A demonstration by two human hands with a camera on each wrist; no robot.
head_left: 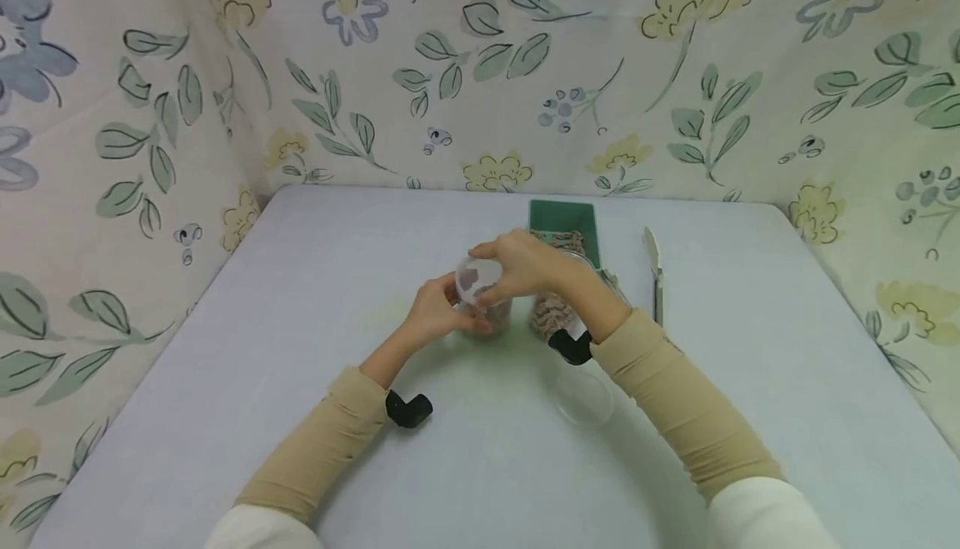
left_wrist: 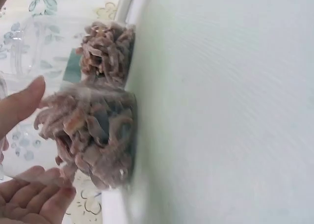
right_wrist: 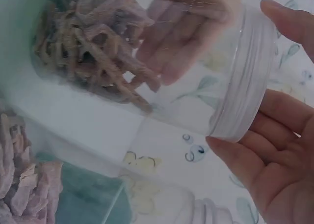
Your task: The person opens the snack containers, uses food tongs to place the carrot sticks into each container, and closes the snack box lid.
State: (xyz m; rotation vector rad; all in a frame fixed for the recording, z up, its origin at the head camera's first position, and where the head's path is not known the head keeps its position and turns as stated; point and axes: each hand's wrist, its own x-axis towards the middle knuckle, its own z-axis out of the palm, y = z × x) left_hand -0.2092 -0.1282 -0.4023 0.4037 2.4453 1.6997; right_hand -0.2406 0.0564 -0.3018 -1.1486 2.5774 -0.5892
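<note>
A clear jar (right_wrist: 181,101), its lower part filled with brownish-pink strips, stands on the table. My left hand (head_left: 437,309) holds it around the side; through the clear wall in the right wrist view, those fingers show behind the jar. At its top, my right hand (head_left: 521,264) grips the clear lid (right_wrist: 248,74) by the rim, thumb and fingers spread around it. The lid sits over the jar's mouth. Just to the right is a second clear jar (head_left: 551,316) of similar strips, partly hidden by my right forearm.
A green bin (head_left: 564,214) with more strips stands behind the jars. Right of it lies a long metal utensil (head_left: 657,278), with another metal piece (head_left: 613,282) partly behind my forearm. A loose clear lid (head_left: 583,397) lies flat nearer me. Flowered cloth (head_left: 480,116) hangs behind the table.
</note>
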